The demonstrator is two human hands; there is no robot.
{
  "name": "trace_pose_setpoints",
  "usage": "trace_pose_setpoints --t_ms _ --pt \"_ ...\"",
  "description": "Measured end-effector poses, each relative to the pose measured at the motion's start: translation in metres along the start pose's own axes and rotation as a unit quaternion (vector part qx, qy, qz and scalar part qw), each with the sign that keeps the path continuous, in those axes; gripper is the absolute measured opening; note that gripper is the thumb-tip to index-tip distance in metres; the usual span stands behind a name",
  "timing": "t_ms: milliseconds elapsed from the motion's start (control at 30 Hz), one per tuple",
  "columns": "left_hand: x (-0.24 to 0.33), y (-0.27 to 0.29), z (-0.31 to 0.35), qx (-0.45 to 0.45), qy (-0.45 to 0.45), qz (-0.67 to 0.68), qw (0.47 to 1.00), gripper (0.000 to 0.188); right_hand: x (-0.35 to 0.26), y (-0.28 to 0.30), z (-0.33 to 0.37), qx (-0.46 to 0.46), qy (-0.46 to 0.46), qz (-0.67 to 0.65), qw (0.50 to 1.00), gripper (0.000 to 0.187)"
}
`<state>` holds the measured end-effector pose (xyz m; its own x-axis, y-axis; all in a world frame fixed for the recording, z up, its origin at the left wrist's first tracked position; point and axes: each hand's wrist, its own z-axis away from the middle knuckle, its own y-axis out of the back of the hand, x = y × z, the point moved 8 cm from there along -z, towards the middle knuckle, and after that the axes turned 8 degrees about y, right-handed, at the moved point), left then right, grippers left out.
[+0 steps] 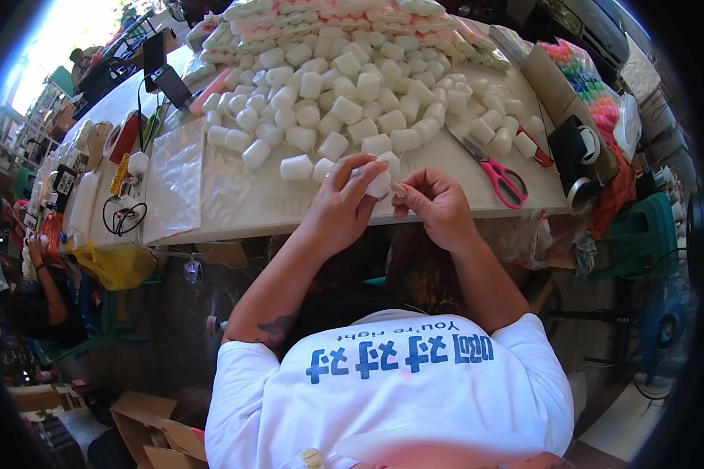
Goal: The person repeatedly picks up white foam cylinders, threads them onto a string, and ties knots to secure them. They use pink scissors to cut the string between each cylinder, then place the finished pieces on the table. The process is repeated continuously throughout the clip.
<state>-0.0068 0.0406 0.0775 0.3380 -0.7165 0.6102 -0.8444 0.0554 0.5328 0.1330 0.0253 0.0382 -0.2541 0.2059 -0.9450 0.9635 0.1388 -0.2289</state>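
Just past the table's near edge, my left hand has its fingers closed around a small white rounded cylinder, which looks soft or foam-like. My right hand is beside it, thumb and forefinger pinched together close to the cylinder's right side. Something tiny and pale may be between those fingertips, too small to name. Beyond both hands spreads a large loose heap of similar white cylinders. To the right of my right hand lie scissors with pink handles, blades pointing away to the left.
Clear plastic bags lie flat at the left, near a cable. Filled pink and white packs are stacked at the back. A cardboard box and a black object stand at right. Another person's arm shows far left.
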Motion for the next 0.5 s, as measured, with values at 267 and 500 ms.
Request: trace_pose_setpoints --t_ms 267,500 --pt "0.004 -0.007 -0.001 -0.020 0.011 0.048 0.999 0.048 -0.033 0.000 0.002 0.019 0.096 0.141 0.985 0.011" --pt "0.007 -0.007 0.002 -0.025 0.012 0.061 0.998 0.050 -0.067 -0.017 0.017 0.002 0.355 0.361 0.862 0.022"
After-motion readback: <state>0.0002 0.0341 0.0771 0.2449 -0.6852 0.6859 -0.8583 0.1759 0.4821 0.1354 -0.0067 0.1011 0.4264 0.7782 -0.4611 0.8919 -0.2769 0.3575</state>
